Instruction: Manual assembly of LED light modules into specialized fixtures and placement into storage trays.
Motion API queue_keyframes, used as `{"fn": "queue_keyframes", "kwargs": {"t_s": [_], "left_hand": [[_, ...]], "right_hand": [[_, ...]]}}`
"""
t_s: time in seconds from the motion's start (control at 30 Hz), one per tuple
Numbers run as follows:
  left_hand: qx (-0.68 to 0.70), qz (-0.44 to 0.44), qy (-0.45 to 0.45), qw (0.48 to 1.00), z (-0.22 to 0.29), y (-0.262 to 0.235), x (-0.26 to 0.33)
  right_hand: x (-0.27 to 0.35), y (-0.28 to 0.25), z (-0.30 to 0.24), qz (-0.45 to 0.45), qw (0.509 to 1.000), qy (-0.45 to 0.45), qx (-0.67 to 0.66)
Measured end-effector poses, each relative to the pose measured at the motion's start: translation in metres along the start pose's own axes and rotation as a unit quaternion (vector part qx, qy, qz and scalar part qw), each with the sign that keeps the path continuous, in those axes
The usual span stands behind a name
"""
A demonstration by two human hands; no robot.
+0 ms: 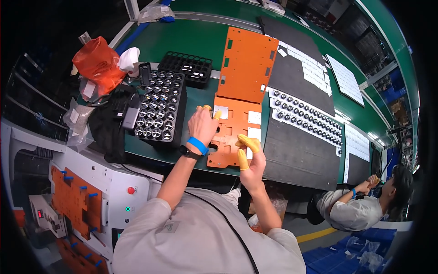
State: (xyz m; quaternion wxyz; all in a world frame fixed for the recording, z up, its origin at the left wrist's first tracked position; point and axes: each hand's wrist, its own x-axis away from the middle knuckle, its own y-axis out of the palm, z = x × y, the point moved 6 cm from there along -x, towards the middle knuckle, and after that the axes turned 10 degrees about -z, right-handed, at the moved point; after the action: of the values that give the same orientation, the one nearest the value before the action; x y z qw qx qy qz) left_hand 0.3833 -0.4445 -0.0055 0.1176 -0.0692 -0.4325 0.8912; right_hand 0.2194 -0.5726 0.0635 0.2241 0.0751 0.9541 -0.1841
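Note:
An orange fixture board point(223, 157) lies on the bench before me, its orange hinged panel point(248, 64) tipped up at the far side. Small white square plates point(254, 117) sit in its recesses. My left hand point(203, 125) is over the board's left edge, fingers apart, one yellow-covered fingertip touching a white plate point(223, 111). Above the board's near right part is my right hand point(253, 162), yellow covers on its thumb and fingers. Its thumb and bent fingers are apart, and I see nothing between them. This hand partly hides a white plate beneath it.
Left of the board stands a black tray point(175, 132) of shiny round parts, with another black tray point(200, 75) behind. White strips point(303, 112) with black round parts lie on a dark mat point(296, 157) at right. A machine point(121, 194) stands near left; a co-worker point(358, 208) sits right.

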Motion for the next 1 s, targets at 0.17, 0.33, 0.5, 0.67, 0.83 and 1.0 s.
{"fn": "queue_keyframes", "kwargs": {"t_s": [0.17, 0.33, 0.5, 0.67, 0.83, 1.0], "left_hand": [[0.114, 0.082, 0.149, 0.979, 0.011, -0.016, 0.039], [0.207, 0.055, 0.293, 0.932, 0.016, -0.012, 0.099], [0.393, -0.060, 0.224, 0.890, -0.014, -0.003, 0.113], [0.598, -0.219, 0.140, 0.758, -0.025, 0.013, 0.125], [0.613, -0.304, 0.128, 0.718, -0.027, 0.020, 0.127], [0.770, -0.374, 0.098, 0.508, -0.018, 0.019, 0.131]], "right_hand": [[-0.060, 0.028, -0.044, -0.088, 0.993, -0.073, 0.023], [-0.098, 0.084, -0.068, -0.220, 0.959, -0.071, 0.163], [-0.100, 0.133, -0.082, -0.282, 0.920, -0.075, 0.263], [-0.106, 0.155, -0.080, -0.251, 0.913, -0.031, 0.321], [-0.106, 0.159, -0.076, -0.254, 0.914, -0.019, 0.316], [-0.098, 0.118, -0.095, -0.216, 0.956, 0.041, 0.193]]}}
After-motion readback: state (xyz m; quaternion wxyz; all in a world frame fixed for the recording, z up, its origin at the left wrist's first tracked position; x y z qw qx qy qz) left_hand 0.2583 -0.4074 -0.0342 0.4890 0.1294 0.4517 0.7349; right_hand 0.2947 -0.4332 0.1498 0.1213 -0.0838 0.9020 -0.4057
